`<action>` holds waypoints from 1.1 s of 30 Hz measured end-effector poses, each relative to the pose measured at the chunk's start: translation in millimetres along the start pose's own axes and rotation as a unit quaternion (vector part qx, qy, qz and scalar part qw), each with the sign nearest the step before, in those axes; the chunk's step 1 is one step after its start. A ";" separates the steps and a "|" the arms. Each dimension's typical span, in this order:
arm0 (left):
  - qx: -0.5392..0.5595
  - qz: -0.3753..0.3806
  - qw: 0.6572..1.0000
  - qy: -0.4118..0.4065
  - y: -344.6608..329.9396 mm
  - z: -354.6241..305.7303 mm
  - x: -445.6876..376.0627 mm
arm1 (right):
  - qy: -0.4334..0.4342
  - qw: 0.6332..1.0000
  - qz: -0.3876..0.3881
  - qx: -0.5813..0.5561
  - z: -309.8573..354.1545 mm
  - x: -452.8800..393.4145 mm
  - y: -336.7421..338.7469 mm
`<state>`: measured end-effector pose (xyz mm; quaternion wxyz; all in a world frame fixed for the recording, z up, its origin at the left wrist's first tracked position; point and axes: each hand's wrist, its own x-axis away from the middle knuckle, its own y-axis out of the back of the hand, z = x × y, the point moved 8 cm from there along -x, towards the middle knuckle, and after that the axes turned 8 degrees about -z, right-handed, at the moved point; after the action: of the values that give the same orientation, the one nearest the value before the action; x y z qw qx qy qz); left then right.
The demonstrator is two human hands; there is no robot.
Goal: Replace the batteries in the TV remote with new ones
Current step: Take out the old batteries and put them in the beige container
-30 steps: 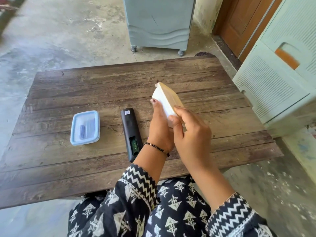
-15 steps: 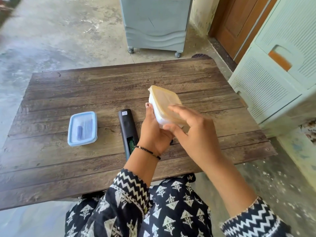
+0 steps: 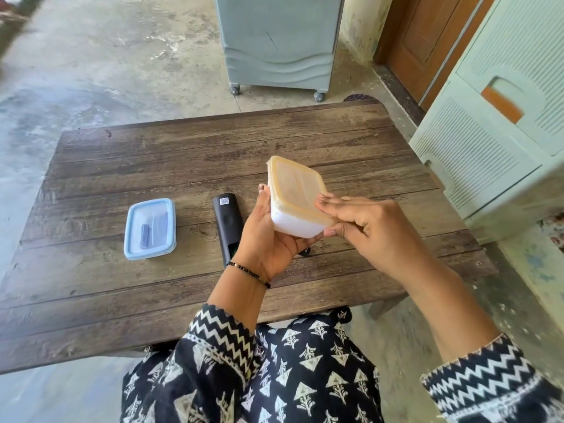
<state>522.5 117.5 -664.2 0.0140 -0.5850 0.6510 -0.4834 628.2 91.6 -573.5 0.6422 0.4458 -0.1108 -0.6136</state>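
Note:
My left hand (image 3: 268, 239) holds a small white box with a yellowish lid (image 3: 294, 196) above the wooden table (image 3: 122, 294), tilted with the lid facing up and right. My right hand (image 3: 363, 221) grips the box's near right corner, fingers on the lid and thumb under its edge. The lid is on. The black TV remote (image 3: 228, 221) lies face down left of my left hand, its battery compartment open near my wrist. A small dark piece (image 3: 306, 251) shows on the table under the box. What the box contains is hidden.
A blue-lidded clear box (image 3: 151, 228) with dark items inside rests on the table's left part. Beyond the table stands a grey wheeled cabinet (image 3: 277, 44). A pale green plastic drawer unit (image 3: 500, 117) and a brown door (image 3: 424, 41) stand at the right.
The white box has been turned from nearly on edge to lid up. My right hand has shifted from the box's side to its near corner, with fingers laid on the lid.

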 end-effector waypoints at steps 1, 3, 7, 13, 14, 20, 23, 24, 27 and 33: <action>-0.001 0.002 1.000 -0.004 0.8 -0.5 0.2 | -0.007 1.000 0.004 -0.014 -1.6 -0.1 1.6; -0.010 0.010 1.000 -0.020 4.0 -2.0 0.8 | -0.052 0.998 -0.015 -0.040 -7.3 -1.4 12.9; -0.021 0.014 0.999 -0.024 11.7 7.7 3.9 | -0.140 0.981 -0.082 -0.111 -21.5 -15.5 41.5; -0.021 0.035 0.998 -0.047 -0.4 -2.8 7.0 | -0.149 0.963 -0.164 -0.155 -20.4 -17.3 42.5; -0.034 0.041 0.997 -0.051 -1.3 -6.3 8.7 | -0.157 0.954 -0.187 -0.173 -20.2 -16.7 45.3; -0.104 -0.046 0.991 -0.063 6.5 -11.9 10.8 | -0.233 0.874 -0.376 -0.199 -42.8 -9.2 63.6; -0.172 -0.155 0.964 -0.133 15.4 -32.1 9.0 | -0.329 0.808 -0.429 -0.236 -74.6 3.1 57.4; -0.216 -0.183 0.946 -0.157 17.1 -41.4 7.3 | -0.375 0.773 -0.432 -0.273 -86.5 10.2 49.2; -0.302 -0.208 0.912 -0.184 15.2 -59.2 -7.0 | -0.498 0.653 -0.419 -0.388 -111.5 37.0 14.2; -0.320 -0.202 0.918 -0.118 17.6 -62.0 -40.8 | -0.569 0.565 -0.362 -0.475 -118.6 67.2 -21.7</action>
<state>485.9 184.4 -664.9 -0.1948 -0.7300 0.6329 -0.1690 710.0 87.0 -684.6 0.2895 -0.3620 0.0251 -0.8857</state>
